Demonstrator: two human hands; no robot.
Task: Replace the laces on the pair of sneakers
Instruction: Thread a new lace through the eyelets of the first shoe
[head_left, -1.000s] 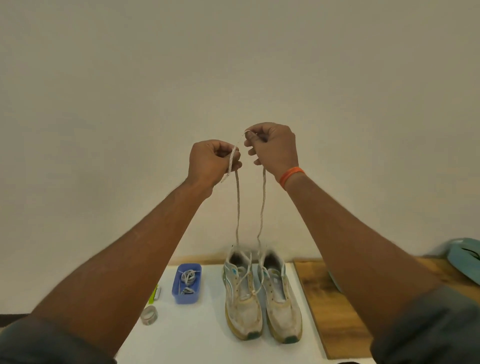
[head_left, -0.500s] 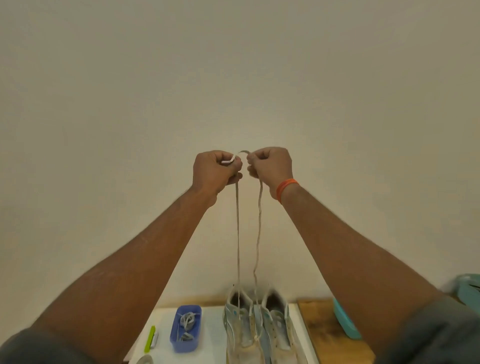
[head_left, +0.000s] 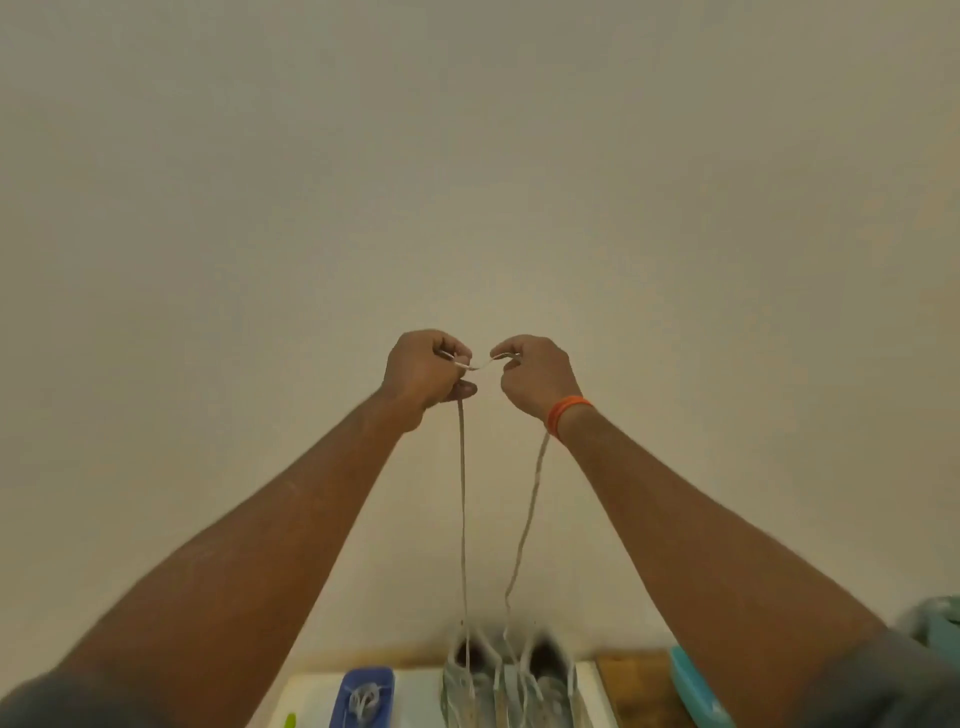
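Note:
Both arms are raised high in front of the bare wall. My left hand and my right hand each pinch one end of a pale lace, and the two tips nearly meet between the fists. Its two strands hang down to the pair of worn white sneakers at the bottom edge, the left strand taut, the right one slack and wavy. Only the heels and collars of the sneakers show. An orange band circles my right wrist.
A blue tray with pale laces in it stands left of the sneakers on the white tabletop. A green item peeks in at the bottom. A wooden board and a teal object lie to the right.
The view has tilted upward, so the table has slid to the bottom edge. My hands have drawn slightly apart, and the right strand hangs looser.

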